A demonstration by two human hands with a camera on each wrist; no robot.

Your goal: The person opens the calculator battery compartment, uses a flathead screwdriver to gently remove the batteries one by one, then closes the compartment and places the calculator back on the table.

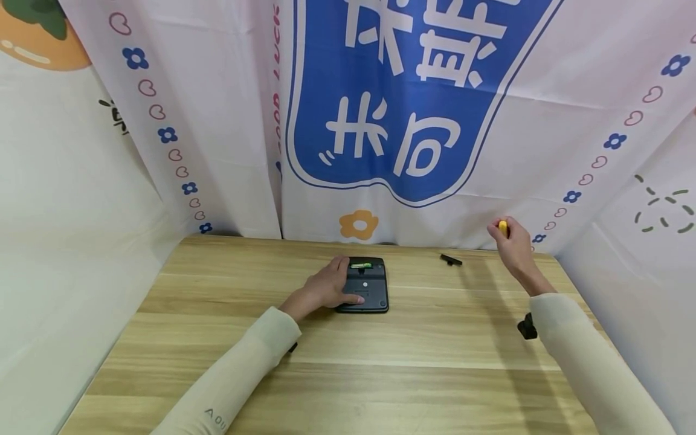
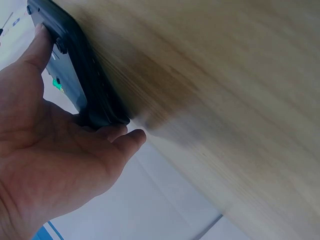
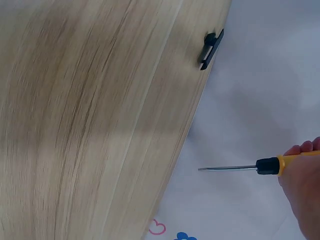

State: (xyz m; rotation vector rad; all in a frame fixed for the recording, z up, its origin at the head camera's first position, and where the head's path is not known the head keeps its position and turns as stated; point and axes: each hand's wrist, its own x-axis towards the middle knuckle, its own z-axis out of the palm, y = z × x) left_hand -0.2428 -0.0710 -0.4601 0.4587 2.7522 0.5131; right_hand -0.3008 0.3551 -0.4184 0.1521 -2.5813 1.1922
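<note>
A black calculator (image 1: 375, 290) lies back side up on the table, its battery slot uncovered with a green battery (image 1: 361, 265) in it. My left hand (image 1: 326, 284) holds it by the left side; in the left wrist view the thumb (image 2: 42, 47) presses on its back and the fingers reach its far edge. Above the table's back right, my right hand (image 1: 512, 241) grips a screwdriver by its yellow handle (image 1: 503, 228). The right wrist view shows its bare metal shaft (image 3: 227, 168), apart from anything else. A small black battery cover (image 1: 451, 260) lies between the hands.
The wooden table (image 1: 380, 374) ends at the back against a hanging white cloth (image 1: 239, 151) with blue and orange prints. White cloth walls also stand at both sides. A black wrist device (image 1: 526, 327) shows under the right sleeve.
</note>
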